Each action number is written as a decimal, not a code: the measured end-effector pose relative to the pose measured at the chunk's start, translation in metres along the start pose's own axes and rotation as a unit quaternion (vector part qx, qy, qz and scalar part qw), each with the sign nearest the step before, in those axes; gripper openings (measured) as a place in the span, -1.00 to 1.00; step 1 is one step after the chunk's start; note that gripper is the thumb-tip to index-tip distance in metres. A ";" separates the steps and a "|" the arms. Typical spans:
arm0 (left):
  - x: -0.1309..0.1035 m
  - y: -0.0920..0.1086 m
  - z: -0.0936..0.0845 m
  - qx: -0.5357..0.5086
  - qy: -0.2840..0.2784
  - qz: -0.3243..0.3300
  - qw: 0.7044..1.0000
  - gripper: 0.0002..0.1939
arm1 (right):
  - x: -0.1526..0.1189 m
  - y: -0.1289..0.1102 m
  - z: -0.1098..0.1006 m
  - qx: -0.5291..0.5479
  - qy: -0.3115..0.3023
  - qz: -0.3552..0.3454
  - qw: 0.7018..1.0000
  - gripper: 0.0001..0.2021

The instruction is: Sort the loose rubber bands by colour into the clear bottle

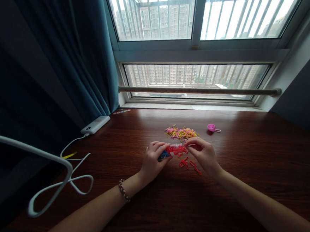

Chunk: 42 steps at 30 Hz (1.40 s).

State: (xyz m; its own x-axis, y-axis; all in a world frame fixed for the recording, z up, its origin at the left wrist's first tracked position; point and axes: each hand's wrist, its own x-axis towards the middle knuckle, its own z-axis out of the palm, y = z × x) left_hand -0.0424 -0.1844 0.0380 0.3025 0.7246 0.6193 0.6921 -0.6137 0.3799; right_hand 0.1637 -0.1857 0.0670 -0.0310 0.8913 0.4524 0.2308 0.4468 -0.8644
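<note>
The left hand [151,161] grips a small clear packet [174,149] with red pieces inside, holding it above the bench [231,202] by its blue end, perhaps to keep it steady while the other end is worked. The right hand [204,155] pinches with its fingertips at that red end; whether it grips the film or a piece, I cannot tell. The packet lies almost level, its long axis going left to right, with the blue end left and the red end right. Loose red bands [184,163] rest on the near side, probably apart from the yellow-pink pile [181,133] on the far side to separate the colours.
</note>
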 end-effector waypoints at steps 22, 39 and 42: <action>-0.003 0.003 0.003 0.033 -0.001 0.039 0.999 -0.64 | -0.011 0.007 0.009 0.004 -0.233 0.034 0.972 -0.38; -0.001 0.007 -0.003 -0.055 0.037 -0.048 0.997 -0.67 | -0.001 -0.012 -0.004 0.109 -0.065 -0.002 0.992 -0.61; -0.002 0.007 -0.004 -0.177 0.049 -0.078 0.980 -0.64 | -0.004 -0.011 0.000 0.087 -0.118 -0.011 0.989 -0.54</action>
State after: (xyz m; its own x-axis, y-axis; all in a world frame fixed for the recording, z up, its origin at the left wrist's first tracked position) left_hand -0.0408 -0.1913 0.0422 0.1339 0.7954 0.5911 0.4490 -0.5805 0.6793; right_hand 0.1610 -0.1940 0.0742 -0.2659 0.8652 0.4252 0.0582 0.4547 -0.8888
